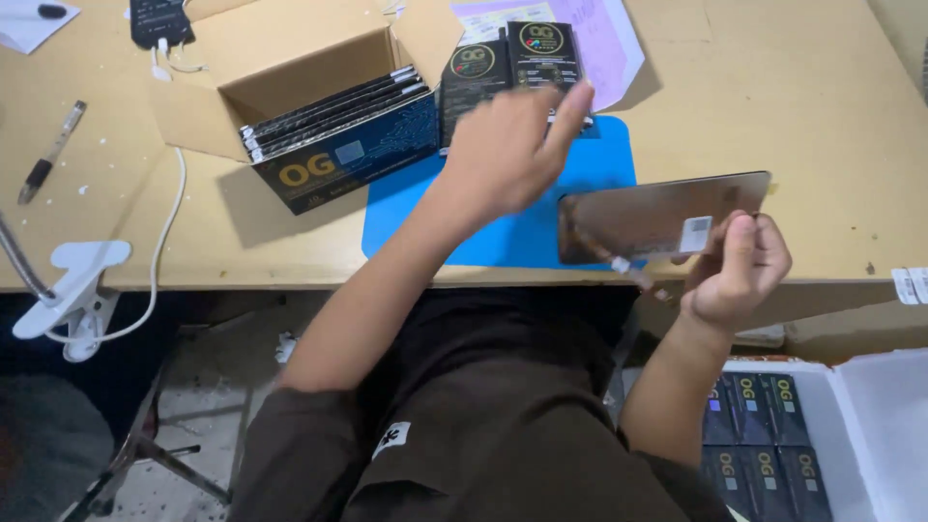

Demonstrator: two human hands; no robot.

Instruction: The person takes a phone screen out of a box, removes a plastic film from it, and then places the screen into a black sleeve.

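Glass panel [662, 217], dark & glossy, sits at 3 o'clock of the blue mat [503, 222], held w/ its face up off the desk [822, 116]. Right hand [739, 271] pinches its near corner, thumb on top, fingers under, so only the edge is touched. Left hand [512, 145] hovers at 10 o'clock of the panel, fingers loose, gripping nothing. Two small black boxes [512, 63] stand at 12 of the mat; open carton [329, 116] of flat packs at 10, within reach.
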